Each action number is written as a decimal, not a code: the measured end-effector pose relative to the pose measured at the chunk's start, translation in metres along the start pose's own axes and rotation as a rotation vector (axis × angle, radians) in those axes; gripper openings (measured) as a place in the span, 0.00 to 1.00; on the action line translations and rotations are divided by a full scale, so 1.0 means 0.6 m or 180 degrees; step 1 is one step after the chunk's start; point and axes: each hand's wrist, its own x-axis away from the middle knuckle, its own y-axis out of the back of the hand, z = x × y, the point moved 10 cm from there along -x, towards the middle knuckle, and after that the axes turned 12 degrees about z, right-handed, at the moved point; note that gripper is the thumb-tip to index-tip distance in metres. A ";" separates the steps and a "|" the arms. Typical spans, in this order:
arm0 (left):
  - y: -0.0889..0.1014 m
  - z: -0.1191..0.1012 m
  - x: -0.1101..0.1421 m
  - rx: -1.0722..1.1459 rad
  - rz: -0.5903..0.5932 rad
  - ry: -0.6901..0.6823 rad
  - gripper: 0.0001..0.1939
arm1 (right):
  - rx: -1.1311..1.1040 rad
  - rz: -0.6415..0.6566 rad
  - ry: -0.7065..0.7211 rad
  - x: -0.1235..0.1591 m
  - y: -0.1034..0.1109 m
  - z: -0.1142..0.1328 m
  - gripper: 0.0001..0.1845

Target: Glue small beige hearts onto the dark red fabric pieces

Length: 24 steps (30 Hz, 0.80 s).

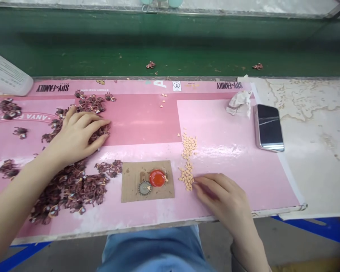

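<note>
My left hand [78, 135] lies flat with fingers stretched out on a heap of small dark brown pieces [70, 185] spread over the left of a pink mat [147, 121]. My right hand [225, 200] rests near the front edge, fingers curled, fingertips touching the lower end of a strip of tiny pale orange bits [187, 160]. Whether anything is pinched there I cannot make out. Between the hands a brown cardboard square [130, 185] carries a red bottle cap [157, 177] and a grey bottle cap [144, 187].
A phone [268, 127] lies face up at the mat's right edge, a crumpled tissue [239, 103] beside it. A white plastic basket [5, 75] sits at the back left. Behind the mat runs a green belt [187, 49] with two stray brown pieces. My blue-clad lap [155, 249] is below.
</note>
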 end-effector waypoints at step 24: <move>0.063 -0.028 0.081 0.1653 -0.0937 -0.0098 0.15 | -0.0944 -0.0235 -0.0042 -0.028 0.028 0.033 0.09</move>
